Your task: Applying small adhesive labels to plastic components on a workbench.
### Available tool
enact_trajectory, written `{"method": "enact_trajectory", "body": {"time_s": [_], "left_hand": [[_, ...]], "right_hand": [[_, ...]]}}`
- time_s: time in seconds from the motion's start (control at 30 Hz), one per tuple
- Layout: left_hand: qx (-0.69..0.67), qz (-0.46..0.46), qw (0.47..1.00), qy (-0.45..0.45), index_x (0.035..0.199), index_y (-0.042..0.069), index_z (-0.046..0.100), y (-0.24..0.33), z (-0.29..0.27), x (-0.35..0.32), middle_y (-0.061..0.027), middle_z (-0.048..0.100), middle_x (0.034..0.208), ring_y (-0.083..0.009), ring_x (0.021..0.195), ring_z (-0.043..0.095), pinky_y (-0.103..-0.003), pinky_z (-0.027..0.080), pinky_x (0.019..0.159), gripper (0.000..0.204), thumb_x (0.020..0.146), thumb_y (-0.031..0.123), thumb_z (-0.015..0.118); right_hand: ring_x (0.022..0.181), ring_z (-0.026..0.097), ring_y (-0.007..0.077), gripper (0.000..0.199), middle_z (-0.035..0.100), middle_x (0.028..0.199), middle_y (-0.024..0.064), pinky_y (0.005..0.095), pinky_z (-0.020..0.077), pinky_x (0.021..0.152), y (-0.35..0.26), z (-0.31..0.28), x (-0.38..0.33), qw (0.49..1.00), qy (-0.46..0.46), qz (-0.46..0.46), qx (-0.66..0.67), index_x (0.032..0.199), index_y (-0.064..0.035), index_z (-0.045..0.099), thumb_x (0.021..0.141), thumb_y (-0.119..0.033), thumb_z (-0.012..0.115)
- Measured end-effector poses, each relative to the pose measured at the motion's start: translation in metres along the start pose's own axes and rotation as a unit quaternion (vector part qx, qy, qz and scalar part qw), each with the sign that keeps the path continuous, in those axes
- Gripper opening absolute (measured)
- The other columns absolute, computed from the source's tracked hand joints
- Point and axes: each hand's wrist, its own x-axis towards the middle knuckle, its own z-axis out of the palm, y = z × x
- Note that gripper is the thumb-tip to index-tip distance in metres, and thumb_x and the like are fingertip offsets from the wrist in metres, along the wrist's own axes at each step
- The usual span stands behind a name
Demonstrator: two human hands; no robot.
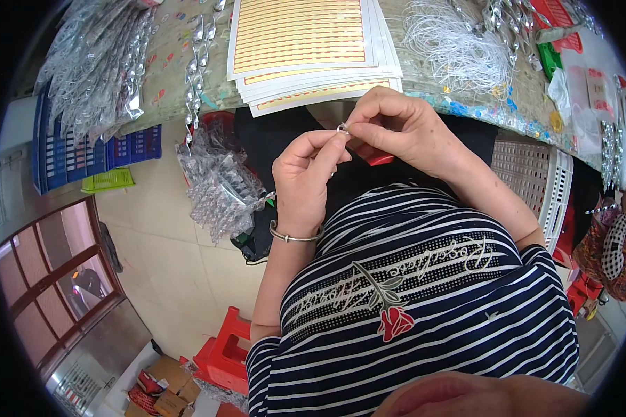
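Just off the table's near edge, my two hands meet fingertip to fingertip. Between them is a small silvery loop, too small to make out exactly. My left hand is closed, with thumb and forefinger pinching the loop from the left. From the right, the thumb and forefinger of my right hand pinch at the same spot, the other fingers curled. Beyond the hands, a stack of white sheets with yellow and red rows lies on the table. Whatever else the curled fingers may hold is hidden.
White cords lie tangled on the worktable. Silvery twisted strips hang over its edge; more are heaped at far left. Below stand a blue crate, a bundle in clear plastic, a red stool and a white crate.
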Motion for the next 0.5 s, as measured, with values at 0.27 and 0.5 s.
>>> {"method": "enact_trajectory", "body": {"time_s": [0.27, 0.5], "left_hand": [[0.036, 0.046, 0.998, -0.012, 0.095, -0.001, 0.067, -0.002, 0.002, -0.001, 0.0002, 0.063, 0.076, -0.0026, 0.068, 0.054, -0.016, 0.041, 0.06, 0.01, 0.088, 0.006, 0.063], [0.101, -0.001, 0.995, 0.005, 0.095, 0.001, 0.069, 0.0, 0.002, -0.003, 0.0061, 0.056, 0.067, 0.0003, 0.057, 0.043, -0.016, 0.035, 0.051, 0.012, 0.086, 0.009, 0.067]], "right_hand": [[0.074, 0.057, 0.0058, 0.008, 0.055, 0.09, -0.0001, 0.0193, 0.0479, 0.067, -0.005, 0.0, -0.002, 0.997, -0.003, -0.021, -0.078, 0.092, -0.0006, 0.064, 0.088, -0.007, 0.064], [0.078, 0.056, 0.0083, 0.007, 0.054, 0.093, 0.0021, 0.0217, 0.0474, 0.068, 0.005, 0.004, -0.008, 0.993, 0.019, -0.091, -0.074, 0.094, -0.0012, 0.061, 0.09, -0.007, 0.061]]}}
